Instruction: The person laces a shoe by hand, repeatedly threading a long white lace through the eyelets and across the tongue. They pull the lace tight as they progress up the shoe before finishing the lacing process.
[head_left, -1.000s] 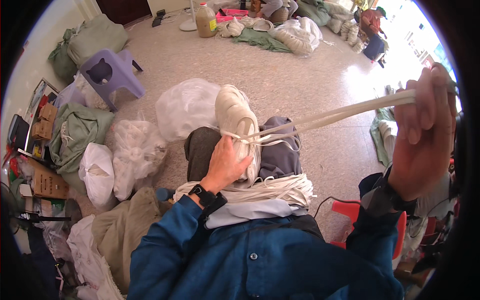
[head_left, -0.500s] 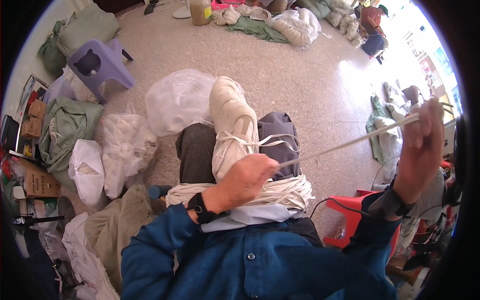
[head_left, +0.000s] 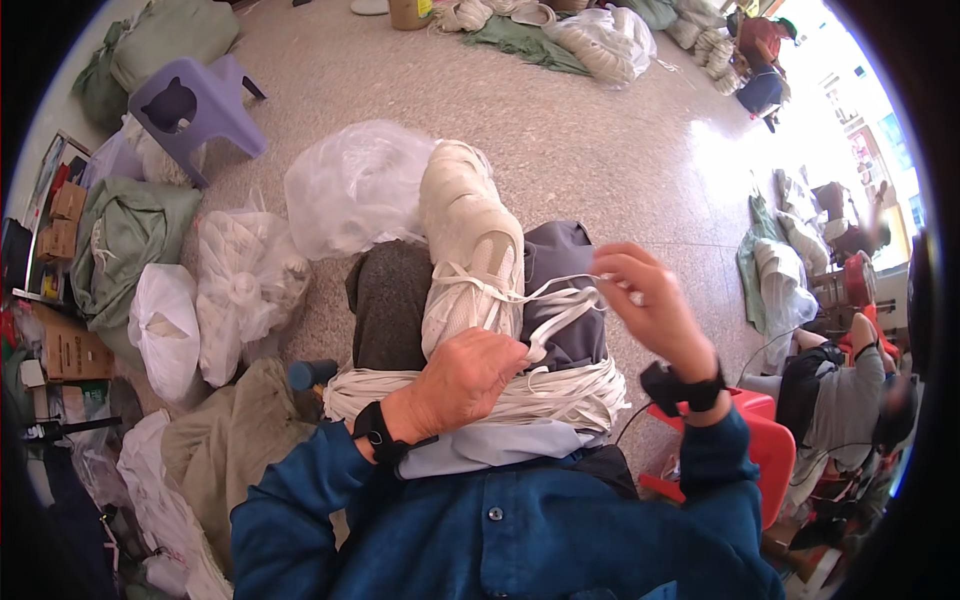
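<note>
A long stack of nested cream shoe uppers [head_left: 465, 215] stands out from between my knees, with a white lace strung across its near part. My left hand [head_left: 455, 385] is closed in a pinch at the near end of the stack, on a white shoelace [head_left: 560, 318] that loops slack to the right. Over my right knee, my right hand [head_left: 650, 305] has its fingers curled round another part of this lace. Across my lap lies a thick bundle of white laces [head_left: 575, 395] on a pale cloth [head_left: 500, 445].
A clear plastic bag [head_left: 355, 185] lies beyond my knees. Filled bags [head_left: 245, 290] and a purple stool [head_left: 195, 110] are on the left. At right stand a red plastic stool [head_left: 760, 455] and a seated person [head_left: 850, 400]. Another person [head_left: 765, 50] sits at the far right.
My right hand has come back from the far right toward my knee. The lace between my hands was stretched taut and now hangs in loose loops. My left hand has shifted slightly left and down.
</note>
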